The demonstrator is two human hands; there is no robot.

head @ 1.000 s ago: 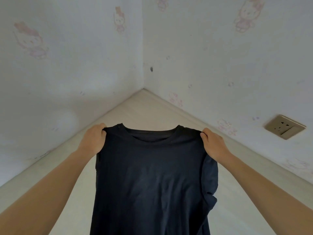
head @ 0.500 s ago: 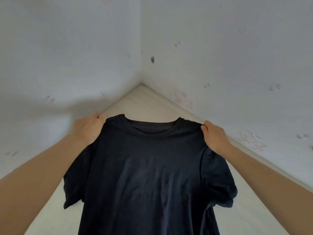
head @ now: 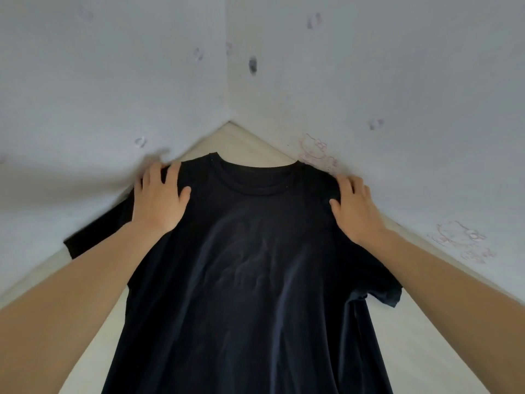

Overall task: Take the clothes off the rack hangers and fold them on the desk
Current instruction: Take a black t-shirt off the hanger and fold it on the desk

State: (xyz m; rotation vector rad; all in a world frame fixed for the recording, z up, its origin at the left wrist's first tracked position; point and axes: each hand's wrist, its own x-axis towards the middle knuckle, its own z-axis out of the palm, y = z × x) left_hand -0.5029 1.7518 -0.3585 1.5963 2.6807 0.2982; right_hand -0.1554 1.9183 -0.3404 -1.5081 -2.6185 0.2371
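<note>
Hem of the black T-shirt [head: 244, 280] cut off by the bottom edge, well below both pressing palms. Fingertips of the left hand [head: 160, 199] smeared by motion blur. Desk [head: 244, 143] beneath the cloth hidden. Both forearms cropped at the lower corners.

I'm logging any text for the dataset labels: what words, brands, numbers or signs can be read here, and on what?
None can be read.
The black T-shirt shows no print or label.
The wallpaper bears only faint pink cartoon figures, no lettering.
</note>
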